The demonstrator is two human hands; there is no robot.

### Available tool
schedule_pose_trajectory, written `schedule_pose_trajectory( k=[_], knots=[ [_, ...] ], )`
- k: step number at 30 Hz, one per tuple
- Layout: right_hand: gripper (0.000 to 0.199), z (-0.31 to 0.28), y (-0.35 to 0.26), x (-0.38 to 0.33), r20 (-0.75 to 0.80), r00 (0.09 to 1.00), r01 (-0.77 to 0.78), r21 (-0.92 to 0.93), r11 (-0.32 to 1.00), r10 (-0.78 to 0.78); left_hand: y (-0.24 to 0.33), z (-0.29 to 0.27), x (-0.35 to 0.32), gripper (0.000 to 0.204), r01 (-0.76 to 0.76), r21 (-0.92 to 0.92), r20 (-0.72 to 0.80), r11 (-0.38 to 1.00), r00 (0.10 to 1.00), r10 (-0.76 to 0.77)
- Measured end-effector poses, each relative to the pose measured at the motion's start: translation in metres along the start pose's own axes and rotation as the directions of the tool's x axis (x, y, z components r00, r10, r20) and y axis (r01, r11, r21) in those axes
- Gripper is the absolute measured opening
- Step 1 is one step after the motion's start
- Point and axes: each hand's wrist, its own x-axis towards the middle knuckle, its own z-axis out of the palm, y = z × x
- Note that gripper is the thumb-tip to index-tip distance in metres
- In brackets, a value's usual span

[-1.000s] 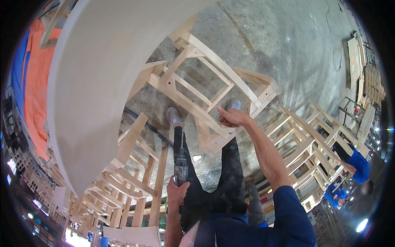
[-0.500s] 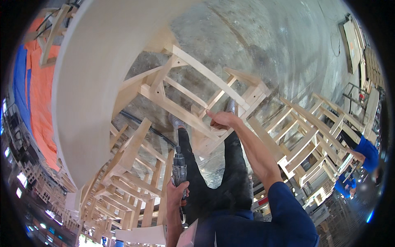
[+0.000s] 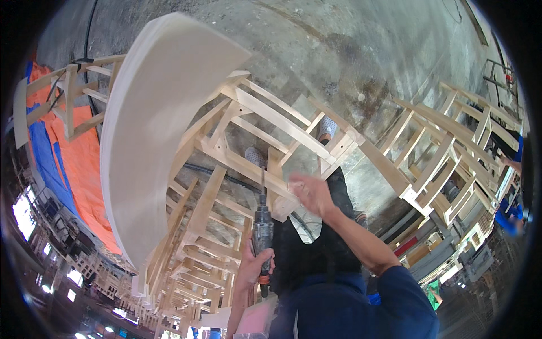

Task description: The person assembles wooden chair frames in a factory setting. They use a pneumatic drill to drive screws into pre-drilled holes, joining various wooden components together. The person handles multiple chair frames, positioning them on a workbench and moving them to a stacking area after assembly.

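My left hand is wrapped around a dark grey power screwdriver, its long bit pointing up and away from me. The bit overlaps the near rail of a pale wooden chair frame; whether they touch I cannot tell. Close to that frame's near corner is my right hand, a little blurred, fingers stretched out and apart, with nothing visible in them. The frame has slats, corner braces and dark screw holes, and stands around my feet. A large curved pale panel rises along its left side.
More wooden frames crowd the left below the panel, and others stand at the right. Orange sheeting and blue sheeting lie at far left. A dark hose runs behind the frames. Another person's blue sleeve shows at right.
My view has shifted, showing more of the curved panel's far end. The screwdriver has come up nearer the chair frame. My right hand's fingers have spread near the frame's corner.
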Motion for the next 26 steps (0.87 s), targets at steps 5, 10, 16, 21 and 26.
schedule_pose_trajectory(
  k=[5, 10, 16, 21, 26],
  knots=[
    [0.025, -0.006, -0.045, -0.025, 0.374, 0.767, 0.510, 0.139, 0.849, -0.522, 0.023, 0.021, -0.021, 0.064, 0.394, -0.072, 0.191, 0.916, 0.907, -0.375],
    [0.042, 0.002, -0.024, -0.051, 0.381, 0.921, -0.041, 0.296, 0.954, -0.079, 0.019, 0.014, -0.013, 0.080, 0.449, -0.366, 0.600, 0.815, 0.783, -0.162],
    [0.072, 0.026, -0.009, -0.061, 0.372, 0.821, -0.558, 0.684, 0.470, 0.433, -0.016, 0.041, 0.053, 0.059, -0.513, 0.098, 0.101, 0.852, 0.857, 0.505],
    [0.069, 0.043, -0.017, -0.059, 0.468, 0.680, -0.582, 0.813, 0.027, 0.565, 0.001, 0.070, 0.070, 0.051, -0.578, 0.172, 0.069, 0.798, 0.815, 0.575],
    [0.066, 0.036, -0.017, -0.059, 0.334, 0.755, -0.556, 0.781, 0.282, 0.564, 0.009, 0.072, 0.070, 0.065, -0.656, 0.278, 0.082, 0.702, 0.744, 0.663]
  ],
)
